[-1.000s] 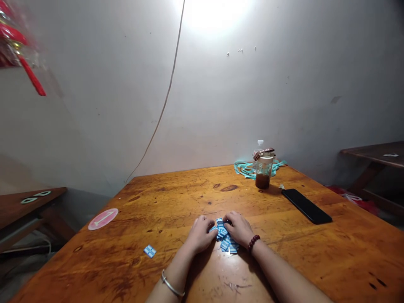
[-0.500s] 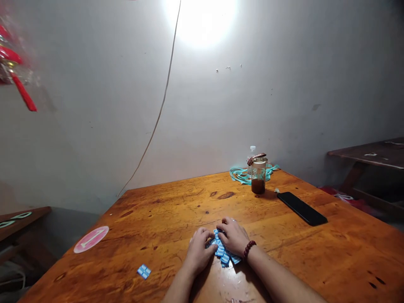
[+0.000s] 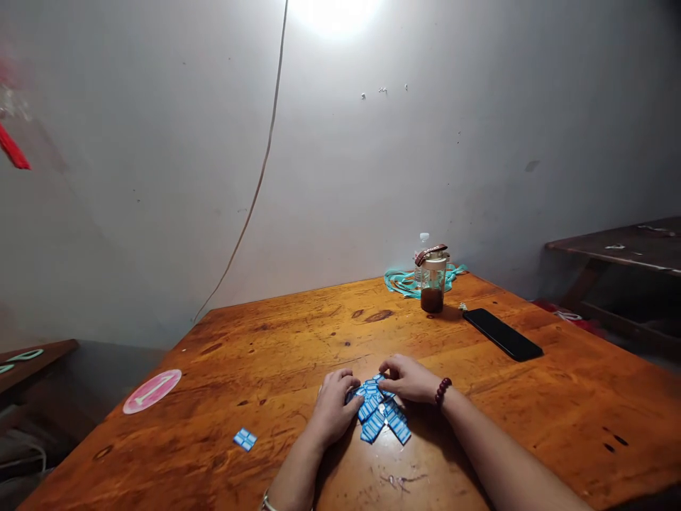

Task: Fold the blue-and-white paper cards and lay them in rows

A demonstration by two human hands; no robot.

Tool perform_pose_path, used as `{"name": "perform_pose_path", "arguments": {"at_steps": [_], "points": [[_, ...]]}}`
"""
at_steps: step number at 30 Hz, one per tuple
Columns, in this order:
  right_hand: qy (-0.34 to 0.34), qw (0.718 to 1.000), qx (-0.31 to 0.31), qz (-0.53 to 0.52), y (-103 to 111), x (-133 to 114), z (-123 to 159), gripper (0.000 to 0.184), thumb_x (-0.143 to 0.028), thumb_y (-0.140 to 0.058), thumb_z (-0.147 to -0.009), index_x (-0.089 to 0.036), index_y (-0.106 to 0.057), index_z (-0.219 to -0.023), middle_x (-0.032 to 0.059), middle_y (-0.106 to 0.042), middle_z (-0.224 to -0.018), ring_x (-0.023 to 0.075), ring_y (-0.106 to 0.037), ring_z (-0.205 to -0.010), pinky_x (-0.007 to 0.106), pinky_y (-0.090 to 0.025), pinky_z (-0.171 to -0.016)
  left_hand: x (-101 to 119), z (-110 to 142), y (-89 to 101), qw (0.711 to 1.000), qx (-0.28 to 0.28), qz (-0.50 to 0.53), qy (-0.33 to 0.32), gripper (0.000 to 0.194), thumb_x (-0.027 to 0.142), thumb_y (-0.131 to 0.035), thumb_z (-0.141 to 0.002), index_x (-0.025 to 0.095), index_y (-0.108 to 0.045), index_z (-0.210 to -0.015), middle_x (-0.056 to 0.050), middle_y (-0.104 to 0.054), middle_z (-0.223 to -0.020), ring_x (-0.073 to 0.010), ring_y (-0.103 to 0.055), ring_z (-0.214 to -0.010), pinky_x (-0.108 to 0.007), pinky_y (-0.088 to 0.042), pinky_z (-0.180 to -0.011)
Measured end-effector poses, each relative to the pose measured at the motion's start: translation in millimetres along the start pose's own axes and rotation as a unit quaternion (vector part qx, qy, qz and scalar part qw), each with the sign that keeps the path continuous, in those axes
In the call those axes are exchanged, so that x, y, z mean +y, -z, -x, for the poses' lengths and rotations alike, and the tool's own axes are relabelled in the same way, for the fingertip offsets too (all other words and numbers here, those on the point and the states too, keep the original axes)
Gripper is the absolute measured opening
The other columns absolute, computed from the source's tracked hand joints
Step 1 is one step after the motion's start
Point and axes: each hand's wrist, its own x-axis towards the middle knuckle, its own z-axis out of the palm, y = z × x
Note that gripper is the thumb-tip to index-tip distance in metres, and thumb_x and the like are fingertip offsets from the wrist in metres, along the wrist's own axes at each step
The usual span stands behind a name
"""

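Note:
A loose, overlapping pile of small blue-and-white patterned cards (image 3: 373, 420) lies on the wooden table in front of me. My left hand (image 3: 334, 406) is curled round the pile's left edge, its thumb on the cards and its fingertips at the far left side. On the far right edge, my right hand (image 3: 411, 379) bends its thumb and fingers over some cards. Its palm side and several fingers are hidden. A separate blue-and-white card (image 3: 245, 438) lies flat to the left of my left arm.
A black phone (image 3: 501, 333) lies to the right. Behind it stand a lidded bottle of dark liquid (image 3: 432, 298) and a clear plastic bottle (image 3: 424, 240), beside coiled turquoise straps (image 3: 399, 282). A pink round sticker (image 3: 152, 391) marks the table's left edge. A wall stands behind the table.
My right hand has shifted right and away from the left hand, uncovering more cards. The pile looks more spread out. My left hand stays at its left edge. The view has tilted slightly downward.

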Motion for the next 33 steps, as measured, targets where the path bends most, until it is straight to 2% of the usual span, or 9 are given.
{"name": "perform_pose_path", "arguments": {"at_steps": [4, 6, 9, 13, 18, 22, 28, 31, 33], "points": [[0.009, 0.999, -0.028, 0.038, -4, -3, 2, 0.033, -0.031, -0.064, -0.058, -0.021, -0.061, -0.09, 0.001, -0.057, -0.08, 0.0126, -0.049, -0.07, 0.021, -0.034, -0.06, 0, -1, 1.7, 1.0, 0.004, 0.01, 0.0, 0.014, 0.024, -0.052, -0.069, 0.022, -0.058, -0.081, -0.005, -0.053, -0.101, -0.0213, -0.043, -0.098, -0.034, -0.033, -0.083], [0.001, 0.999, -0.025, 0.045, -9, -5, 2, 0.028, -0.028, -0.063, -0.058, -0.022, -0.061, -0.086, 0.0003, -0.057, -0.08, 0.0126, -0.049, -0.071, 0.02, -0.032, -0.059, 0, -1, 2.6, 1.0, 0.012, 0.017, 0.0, 0.011, 0.022, -0.053, -0.067, 0.02, -0.056, -0.077, -0.004, -0.053, -0.097, -0.0205, -0.044, -0.095, -0.032, -0.034, -0.081], [-0.005, 0.999, -0.017, 0.04, -13, -6, 1, 0.021, -0.028, -0.062, -0.06, -0.021, -0.061, -0.079, -0.0006, -0.056, -0.077, 0.0119, -0.048, -0.069, 0.019, -0.031, -0.056, 1, -1, 3.4, 0.999, 0.023, 0.025, 0.002, 0.006, 0.019, -0.053, -0.065, 0.019, -0.053, -0.071, -0.003, -0.054, -0.088, -0.0188, -0.046, -0.088, -0.03, -0.035, -0.076], [-0.012, 0.999, 0.007, 0.036, -14, -5, 1, 0.019, -0.028, -0.06, -0.062, -0.021, -0.06, -0.08, -0.0004, -0.056, -0.078, 0.0122, -0.048, -0.071, 0.02, -0.031, -0.057, 2, -2, 3.3, 0.999, 0.029, 0.024, 0.006, 0.003, 0.016, -0.051, -0.064, 0.018, -0.051, -0.067, -0.002, -0.054, -0.076, -0.0173, -0.048, -0.077, -0.027, -0.035, -0.068], [-0.005, 0.999, 0.033, 0.014, -14, -4, -1, 0.017, -0.029, -0.055, -0.069, -0.02, -0.06, -0.084, 0.0012, -0.056, -0.08, 0.0124, -0.049, -0.072, 0.021, -0.033, -0.061, 0, -3, 0.9, 0.998, 0.041, 0.038, 0.014, 0.003, 0.017, -0.049, -0.067, 0.018, -0.051, -0.064, -0.001, -0.054, -0.071, -0.0161, -0.048, -0.072, -0.026, -0.034, -0.064], [0.006, 0.998, 0.062, -0.018, -14, -6, -2, 0.023, -0.033, -0.047, -0.076, -0.018, -0.059, -0.09, 0.0036, -0.054, -0.081, 0.0116, -0.05, -0.068, 0.021, -0.035, -0.061, -3, -4, -1.7, 0.997, 0.054, 0.05, 0.025, 0.005, 0.021, -0.048, -0.069, 0.018, -0.05, -0.065, -0.001, -0.053, -0.069, -0.0156, -0.048, -0.069, -0.026, -0.034, -0.062], [0.075, 0.997, 0.027, 0.016, -15, -11, 1, 0.026, -0.033, -0.053, -0.072, -0.021, -0.059, -0.094, 0.0037, -0.052, -0.09, 0.0146, -0.049, -0.082, 0.023, -0.035, -0.072, -4, -4, -4.3, 0.994, 0.071, 0.075, 0.028, 0.009, 0.025, -0.047, -0.072, 0.018, -0.049, -0.066, 0.0, -0.051, -0.068, -0.0147, -0.047, -0.067, -0.025, -0.034, -0.06], [0.069, 0.997, 0.018, 0.026, -18, -13, 2, 0.024, -0.028, -0.055, -0.069, -0.021, -0.059, -0.092, 0.0028, -0.052, -0.09, 0.0147, -0.049, -0.082, 0.023, -0.034, -0.072, -3, -5, -6.3, 0.994, 0.064, 0.086, 0.033, 0.008, 0.024, -0.047, -0.072, 0.018, -0.049, -0.067, 0.0, -0.052, -0.067, -0.0137, -0.047, -0.064, -0.024, -0.034, -0.058], [0.055, 0.998, 0.023, 0.016, -20, -12, 1, 0.016, -0.024, -0.053, -0.07, -0.02, -0.059, -0.084, 0.002, -0.052, -0.086, 0.0133, -0.049, -0.079, 0.021, -0.034, -0.069, -3, -6, -7.8, 0.994, 0.056, 0.086, 0.042, 0.009, 0.023, -0.047, -0.072, 0.018, -0.049, -0.066, 0.001, -0.052, -0.065, -0.0132, -0.047, -0.062, -0.024, -0.033, -0.056]]}}
